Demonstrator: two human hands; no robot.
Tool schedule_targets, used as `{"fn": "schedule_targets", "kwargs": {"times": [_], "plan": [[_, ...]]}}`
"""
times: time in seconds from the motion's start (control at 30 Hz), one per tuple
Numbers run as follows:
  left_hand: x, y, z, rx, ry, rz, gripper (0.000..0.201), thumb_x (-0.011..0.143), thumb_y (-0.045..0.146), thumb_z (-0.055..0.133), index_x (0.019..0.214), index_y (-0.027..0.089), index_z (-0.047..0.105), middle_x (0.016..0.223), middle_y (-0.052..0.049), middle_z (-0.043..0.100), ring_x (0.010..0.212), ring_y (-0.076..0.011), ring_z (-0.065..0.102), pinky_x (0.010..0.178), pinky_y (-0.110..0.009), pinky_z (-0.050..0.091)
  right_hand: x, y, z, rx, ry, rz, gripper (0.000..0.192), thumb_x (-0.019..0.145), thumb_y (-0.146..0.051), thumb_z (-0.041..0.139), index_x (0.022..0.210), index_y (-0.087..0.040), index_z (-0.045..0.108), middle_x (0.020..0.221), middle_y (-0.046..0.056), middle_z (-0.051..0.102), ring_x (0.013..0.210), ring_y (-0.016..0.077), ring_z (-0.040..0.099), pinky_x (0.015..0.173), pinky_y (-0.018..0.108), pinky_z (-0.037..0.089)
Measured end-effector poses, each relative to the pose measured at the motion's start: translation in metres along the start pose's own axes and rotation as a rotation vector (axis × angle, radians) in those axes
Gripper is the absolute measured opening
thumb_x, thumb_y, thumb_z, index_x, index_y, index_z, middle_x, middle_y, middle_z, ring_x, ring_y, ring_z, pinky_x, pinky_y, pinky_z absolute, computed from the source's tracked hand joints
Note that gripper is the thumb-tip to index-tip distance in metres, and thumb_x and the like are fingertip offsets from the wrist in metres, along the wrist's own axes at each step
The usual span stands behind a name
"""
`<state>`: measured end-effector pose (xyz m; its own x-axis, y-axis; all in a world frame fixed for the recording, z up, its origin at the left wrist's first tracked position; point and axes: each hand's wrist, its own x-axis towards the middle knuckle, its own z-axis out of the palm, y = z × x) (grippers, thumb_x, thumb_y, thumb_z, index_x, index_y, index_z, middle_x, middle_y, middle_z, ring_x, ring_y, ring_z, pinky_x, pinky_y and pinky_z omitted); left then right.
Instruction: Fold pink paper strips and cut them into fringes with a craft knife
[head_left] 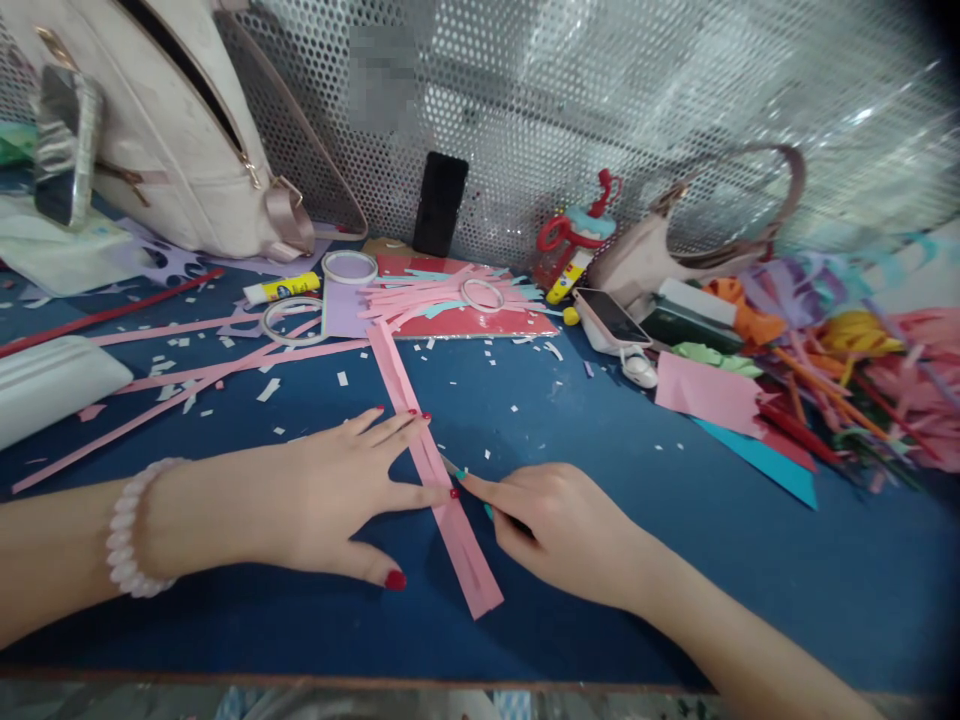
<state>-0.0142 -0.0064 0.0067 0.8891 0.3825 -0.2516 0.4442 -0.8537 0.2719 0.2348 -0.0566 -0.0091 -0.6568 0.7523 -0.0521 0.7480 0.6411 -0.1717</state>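
Observation:
A long pink paper strip point(480, 575) lies slantwise on the blue tabletop, with lengthwise folds or slits along it. My left hand point(322, 490) rests flat across it, fingers spread, its fingertips touching the strip. Beside the strip's right edge, my right hand point(559, 535) is closed with the index finger stretched forward. It grips a slim tool that looks like a craft knife point(451, 466); only a thin tip shows, and the handle is hidden by the fingers. Bits of teal show at the right fingertips.
Behind the strip lie a red sheet point(525, 322) with pink and blue cut strips, tape rolls point(349, 266) and a glue stick point(289, 288). A black phone point(441, 205) leans on the perforated metal panel. Bags, a red cup point(577, 240) and coloured scraps point(709, 390) stand around.

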Motion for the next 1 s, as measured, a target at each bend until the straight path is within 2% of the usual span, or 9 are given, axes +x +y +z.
{"fn": "schedule_targets", "kwargs": {"times": [0.23,0.37,0.43,0.5,0.6,0.67,0.8,1.0], "plan": [[-0.001,-0.003,0.004,0.057,0.010,0.020,0.068,0.082,0.063,0.055,0.142,0.034,0.038,0.151,-0.022,0.022,0.136,-0.0488,0.017,0.100,-0.067,0.027,0.010,0.001,-0.002,-0.002,-0.011,-0.004,0.044,0.086,-0.012,0.040,0.126,-0.015,0.058,0.079,0.004,0.070,0.066,0.0159,0.062,0.058,0.028,0.037],[-0.004,-0.016,0.003,0.091,0.123,0.080,0.065,0.091,0.061,0.043,0.147,0.029,0.030,0.151,-0.016,0.028,0.139,-0.0349,0.023,0.109,-0.053,0.024,0.014,0.003,-0.002,-0.003,-0.030,0.000,0.043,0.085,-0.012,0.040,0.123,-0.016,0.060,0.077,0.004,0.070,0.065,0.0158,0.062,0.059,0.028,0.037],[-0.003,-0.027,0.002,0.115,0.176,0.069,0.064,0.093,0.061,0.036,0.147,0.028,0.028,0.152,-0.012,0.027,0.141,-0.0304,0.022,0.112,-0.050,0.018,0.014,0.004,-0.003,0.000,-0.036,-0.002,0.044,0.085,-0.012,0.040,0.124,-0.017,0.059,0.076,0.003,0.069,0.065,0.0156,0.062,0.058,0.027,0.036],[0.001,-0.039,0.002,0.133,0.159,0.044,0.062,0.093,0.062,0.035,0.147,0.032,0.029,0.154,-0.010,0.024,0.142,-0.0317,0.018,0.112,-0.053,0.016,0.014,0.004,-0.003,0.003,-0.039,-0.007,0.046,0.085,-0.012,0.040,0.127,-0.018,0.057,0.076,0.003,0.069,0.064,0.0153,0.061,0.057,0.027,0.035],[0.007,-0.052,0.003,0.126,0.060,0.051,0.064,0.089,0.066,0.040,0.145,0.038,0.028,0.155,-0.012,0.016,0.141,-0.0370,0.013,0.108,-0.060,0.017,0.014,0.004,-0.003,-0.001,-0.046,-0.009,0.047,0.085,-0.012,0.040,0.129,-0.019,0.056,0.073,0.002,0.068,0.061,0.0148,0.060,0.056,0.027,0.033],[0.009,-0.057,0.005,0.114,0.033,0.076,0.066,0.087,0.066,0.043,0.145,0.040,0.027,0.156,-0.014,0.009,0.141,-0.0395,0.010,0.107,-0.063,0.016,0.014,0.004,-0.002,-0.005,-0.040,-0.010,0.047,0.085,-0.012,0.040,0.128,-0.018,0.057,0.072,0.002,0.067,0.060,0.0145,0.059,0.056,0.027,0.033],[0.008,-0.060,0.008,0.084,0.063,0.120,0.064,0.089,0.064,0.042,0.145,0.041,0.024,0.155,-0.016,0.003,0.140,-0.0425,0.007,0.103,-0.068,0.016,0.016,0.004,-0.001,-0.001,-0.017,-0.012,0.045,0.084,-0.011,0.040,0.124,-0.018,0.059,0.070,0.002,0.066,0.059,0.0138,0.057,0.055,0.027,0.031],[0.006,-0.060,0.010,0.045,0.095,0.130,0.060,0.090,0.063,0.041,0.145,0.042,0.026,0.155,-0.017,0.006,0.140,-0.0433,0.006,0.099,-0.074,0.017,0.026,0.007,0.000,-0.004,-0.002,-0.020,0.045,0.083,-0.011,0.041,0.122,-0.019,0.060,0.068,0.001,0.065,0.057,0.0132,0.055,0.054,0.028,0.029]]}}
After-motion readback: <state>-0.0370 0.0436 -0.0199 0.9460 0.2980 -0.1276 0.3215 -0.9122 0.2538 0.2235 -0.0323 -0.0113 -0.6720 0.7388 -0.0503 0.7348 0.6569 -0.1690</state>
